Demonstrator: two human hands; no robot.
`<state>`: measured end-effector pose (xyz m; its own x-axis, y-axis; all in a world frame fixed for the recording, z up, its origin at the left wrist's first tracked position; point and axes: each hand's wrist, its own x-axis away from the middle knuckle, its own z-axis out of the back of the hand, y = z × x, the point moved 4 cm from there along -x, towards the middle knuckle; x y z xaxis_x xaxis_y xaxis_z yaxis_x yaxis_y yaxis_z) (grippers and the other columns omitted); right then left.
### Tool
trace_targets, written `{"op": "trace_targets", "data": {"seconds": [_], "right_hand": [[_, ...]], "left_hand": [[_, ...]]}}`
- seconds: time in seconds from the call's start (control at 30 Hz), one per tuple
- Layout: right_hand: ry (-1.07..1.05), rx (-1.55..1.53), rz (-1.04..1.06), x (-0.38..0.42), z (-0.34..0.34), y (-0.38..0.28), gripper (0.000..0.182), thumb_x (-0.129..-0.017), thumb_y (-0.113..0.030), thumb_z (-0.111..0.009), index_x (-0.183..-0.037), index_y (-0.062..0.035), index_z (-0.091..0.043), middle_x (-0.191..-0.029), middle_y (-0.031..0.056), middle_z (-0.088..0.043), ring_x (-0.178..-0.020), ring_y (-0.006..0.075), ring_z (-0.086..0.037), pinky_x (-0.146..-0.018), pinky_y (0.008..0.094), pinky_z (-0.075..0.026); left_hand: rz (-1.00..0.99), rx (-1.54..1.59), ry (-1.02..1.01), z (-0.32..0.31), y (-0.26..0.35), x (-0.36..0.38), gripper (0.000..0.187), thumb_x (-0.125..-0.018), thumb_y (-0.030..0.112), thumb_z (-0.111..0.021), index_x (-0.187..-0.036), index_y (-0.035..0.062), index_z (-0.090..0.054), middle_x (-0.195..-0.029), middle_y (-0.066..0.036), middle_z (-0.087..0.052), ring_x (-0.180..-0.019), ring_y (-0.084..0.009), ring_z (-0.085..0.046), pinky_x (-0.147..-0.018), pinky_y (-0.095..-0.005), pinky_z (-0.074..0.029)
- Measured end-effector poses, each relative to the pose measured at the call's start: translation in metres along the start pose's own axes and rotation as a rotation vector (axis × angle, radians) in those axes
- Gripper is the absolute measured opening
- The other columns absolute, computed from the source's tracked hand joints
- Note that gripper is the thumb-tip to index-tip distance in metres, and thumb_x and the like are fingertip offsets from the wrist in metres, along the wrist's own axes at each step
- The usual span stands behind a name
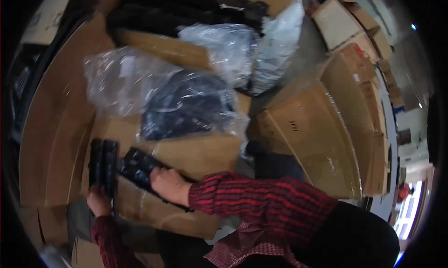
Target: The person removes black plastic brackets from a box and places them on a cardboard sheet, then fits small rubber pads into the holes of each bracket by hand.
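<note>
My left hand [98,200] grips a flat black ribbed part [103,164] by its lower end and holds it upright over a cardboard box [205,153]. My right hand [169,186], in a red and black striped sleeve, rests on a second black ribbed part [137,167] that lies tilted on the box top. The two parts sit close together, nearly touching at their upper ends.
A clear plastic bag of dark parts [189,104] lies on the box beyond my hands, beside an emptier clear bag [119,79] and more bags [233,46]. Stacked cardboard boxes [312,132] fill the right side. A brown board [53,123] stands at left.
</note>
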<state>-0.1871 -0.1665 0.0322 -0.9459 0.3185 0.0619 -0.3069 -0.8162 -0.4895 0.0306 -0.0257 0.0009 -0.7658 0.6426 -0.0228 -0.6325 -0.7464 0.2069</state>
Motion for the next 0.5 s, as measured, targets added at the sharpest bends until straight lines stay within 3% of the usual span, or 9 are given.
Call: {"op": "trace_targets", "data": {"seconds": [0.07, 0.1, 0.2, 0.3, 0.43, 0.5], "right_hand": [[0.073, 0.033, -0.034, -0.019, -0.006, -0.002, 0.019, -0.069, -0.008, -0.059, -0.082, 0.0042, -0.062, -0.081, 0.0164, -0.059, -0.072, 0.0261, -0.061, -0.058, 0.0353, -0.051], [0.125, 0.236, 0.009, 0.04, 0.057, 0.08, 0.018, -0.069, -0.008, -0.058, -0.081, 0.0047, -0.062, -0.081, 0.0164, -0.059, -0.071, 0.0259, -0.061, -0.057, 0.0354, -0.051], [0.173, 0.132, -0.032, 0.049, 0.049, 0.05, 0.015, -0.072, -0.007, -0.055, -0.078, 0.0052, -0.062, -0.079, 0.0161, -0.059, -0.07, 0.0255, -0.061, -0.056, 0.0347, -0.051], [0.219, 0.14, 0.009, 0.063, 0.06, 0.052, 0.015, -0.072, -0.007, -0.056, -0.077, 0.0049, -0.062, -0.077, 0.0158, -0.059, -0.069, 0.0251, -0.061, -0.054, 0.035, -0.05], [0.244, 0.087, 0.023, 0.093, 0.11, 0.054, 0.014, -0.07, -0.007, -0.056, -0.073, 0.0048, -0.063, -0.077, 0.0158, -0.06, -0.068, 0.0251, -0.061, -0.053, 0.0355, -0.05], [0.261, 0.085, 0.033, 0.109, 0.147, 0.056, 0.014, -0.069, -0.007, -0.056, -0.072, 0.0046, -0.063, -0.076, 0.0155, -0.06, -0.068, 0.025, -0.061, -0.053, 0.0351, -0.05]], "left_hand": [[-0.152, 0.006, 0.048, 0.013, -0.046, -0.007, 0.012, -0.078, 0.012, -0.064, -0.083, 0.0015, -0.061, -0.073, -0.021, -0.059, -0.071, -0.0411, -0.058, -0.062, -0.0474, -0.046], [-0.188, 0.135, 0.162, -0.029, 0.078, 0.011, 0.012, -0.077, 0.011, -0.064, -0.081, 0.0008, -0.061, -0.071, -0.021, -0.058, -0.069, -0.0411, -0.058, -0.061, -0.047, -0.045], [-0.175, 0.03, 0.141, 0.013, 0.061, 0.039, 0.013, -0.074, 0.01, -0.064, -0.076, -0.001, -0.057, -0.07, -0.022, -0.056, -0.068, -0.0421, -0.056, -0.06, -0.0482, -0.044], [-0.132, 0.014, 0.103, 0.015, 0.069, 0.053, 0.014, -0.072, 0.009, -0.066, -0.073, -0.0018, -0.058, -0.069, -0.022, -0.057, -0.068, -0.0419, -0.056, -0.059, -0.048, -0.044], [-0.116, -0.082, 0.055, 0.03, 0.111, 0.077, 0.014, -0.07, 0.009, -0.069, -0.073, -0.0025, -0.061, -0.068, -0.021, -0.059, -0.067, -0.0405, -0.058, -0.058, -0.0463, -0.045], [-0.134, -0.116, 0.054, 0.016, 0.096, 0.081, 0.015, -0.069, 0.01, -0.069, -0.072, -0.0026, -0.06, -0.067, -0.021, -0.059, -0.067, -0.0401, -0.059, -0.059, -0.0459, -0.046]]}}
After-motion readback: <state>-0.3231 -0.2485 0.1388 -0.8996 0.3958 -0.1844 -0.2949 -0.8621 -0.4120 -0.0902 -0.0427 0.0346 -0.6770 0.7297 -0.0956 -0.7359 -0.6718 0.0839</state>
